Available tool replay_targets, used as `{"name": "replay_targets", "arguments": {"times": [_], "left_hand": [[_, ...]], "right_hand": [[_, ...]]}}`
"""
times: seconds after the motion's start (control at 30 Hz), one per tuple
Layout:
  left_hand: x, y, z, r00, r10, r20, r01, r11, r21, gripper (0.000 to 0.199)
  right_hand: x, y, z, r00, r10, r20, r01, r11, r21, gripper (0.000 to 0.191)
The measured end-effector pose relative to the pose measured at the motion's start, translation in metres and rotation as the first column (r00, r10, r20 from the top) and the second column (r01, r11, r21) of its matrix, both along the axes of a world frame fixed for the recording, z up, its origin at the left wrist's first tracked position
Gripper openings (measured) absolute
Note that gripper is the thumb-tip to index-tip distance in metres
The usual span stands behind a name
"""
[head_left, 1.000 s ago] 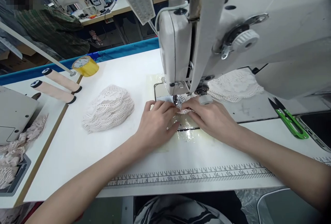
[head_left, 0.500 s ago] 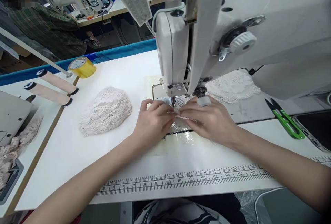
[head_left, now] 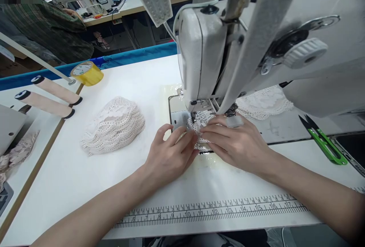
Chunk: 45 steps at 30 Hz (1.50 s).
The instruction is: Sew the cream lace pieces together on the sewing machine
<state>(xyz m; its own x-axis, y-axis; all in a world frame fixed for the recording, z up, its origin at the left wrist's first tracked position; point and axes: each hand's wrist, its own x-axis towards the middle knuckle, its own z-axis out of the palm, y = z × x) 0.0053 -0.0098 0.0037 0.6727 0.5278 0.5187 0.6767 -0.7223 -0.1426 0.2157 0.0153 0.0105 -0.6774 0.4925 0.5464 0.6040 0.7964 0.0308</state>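
White lace (head_left: 202,120) lies under the needle area of a sewing machine (head_left: 196,56). Just in front of the needle, my left hand (head_left: 172,152) has its thumb and fingers pinched together at the lace's near left edge. My right hand (head_left: 235,140) is pressed on the lace from the right, fingers close together, its fingertips nearly meeting those of my left hand. The lace between the fingertips is partly hidden. A pile of lace pieces (head_left: 115,125) rests on the table to the left, and more lace (head_left: 264,102) lies behind my right hand.
Green snips (head_left: 326,144) and a phone (head_left: 350,146) lie at the right. Yellow tape (head_left: 87,73) and two thread cones (head_left: 45,104) stand at the left. A ruler strip (head_left: 211,211) runs along the front edge. A person in a plaid sleeve (head_left: 54,30) sits beyond.
The camera view has shifted closer to the machine. My hands have parted slightly at the fingertips, and more of the lace and the metal plate shows beside the needle.
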Motion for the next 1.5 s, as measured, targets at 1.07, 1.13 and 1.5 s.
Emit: {"name": "replay_targets", "arguments": {"times": [1.07, 1.13, 1.5], "left_hand": [[-0.001, 0.011, -0.001, 0.995, 0.097, 0.004, -0.097, 0.995, 0.024, 0.012], [-0.002, 0.012, -0.001, 0.995, 0.1, 0.01, -0.101, 0.995, 0.022, 0.012], [-0.003, 0.019, -0.003, 0.992, 0.125, 0.02, -0.125, 0.992, -0.014, 0.018]], "right_hand": [[0.0, 0.005, -0.009, 0.998, -0.059, 0.037, 0.055, 0.995, 0.087, 0.021], [0.0, 0.006, -0.01, 0.997, -0.068, 0.043, 0.064, 0.995, 0.081, 0.021], [0.0, 0.009, -0.015, 0.989, -0.122, 0.083, 0.115, 0.99, 0.078, 0.022]]}}
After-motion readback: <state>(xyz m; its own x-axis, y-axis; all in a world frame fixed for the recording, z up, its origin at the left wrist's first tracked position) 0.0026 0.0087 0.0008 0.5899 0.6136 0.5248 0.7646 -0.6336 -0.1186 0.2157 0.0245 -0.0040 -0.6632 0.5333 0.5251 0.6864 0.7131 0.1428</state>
